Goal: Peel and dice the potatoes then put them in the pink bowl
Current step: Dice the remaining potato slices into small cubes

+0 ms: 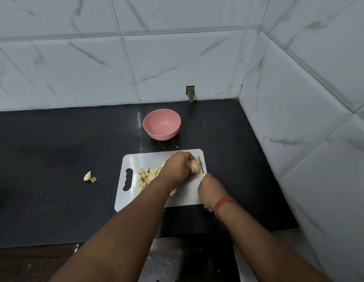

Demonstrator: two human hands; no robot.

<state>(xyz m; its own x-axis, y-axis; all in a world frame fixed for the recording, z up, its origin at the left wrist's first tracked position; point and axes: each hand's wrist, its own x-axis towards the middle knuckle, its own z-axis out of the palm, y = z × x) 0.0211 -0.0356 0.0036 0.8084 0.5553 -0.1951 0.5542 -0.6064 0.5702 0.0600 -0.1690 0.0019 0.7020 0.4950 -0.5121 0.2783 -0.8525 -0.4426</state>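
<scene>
1. I look down from the head camera at a black table (55,139) set into a corner of white marble-patterned tiled walls (177,58).
2. A white cutting board (187,198) lies on the table near me, its handle slot on the left side.
3. My left hand (178,166) reaches over the board and grips a potato (194,164) at the board's far right corner. The fingers curl over the top of the potato, which still shows brown skin.
4. My right hand (210,190) holds a knife (201,166) with a yellow handle. The fingers are wrapped round the handle, and the thin blade points away from me, lying just right of the potato and touching it or very close; I cannot tell which.
5. A pile of diced potato pieces (147,176) sits on the board, left of the whole potato and partly hidden under my left forearm.
6. The pink bowl (161,125) stands on the table beyond the board, apart from it, upright, with nothing visible inside.
7. Two loose potato scraps (89,177) lie on the table to the left of the board.
8. A red thread band (223,204) circles my right wrist.
</scene>
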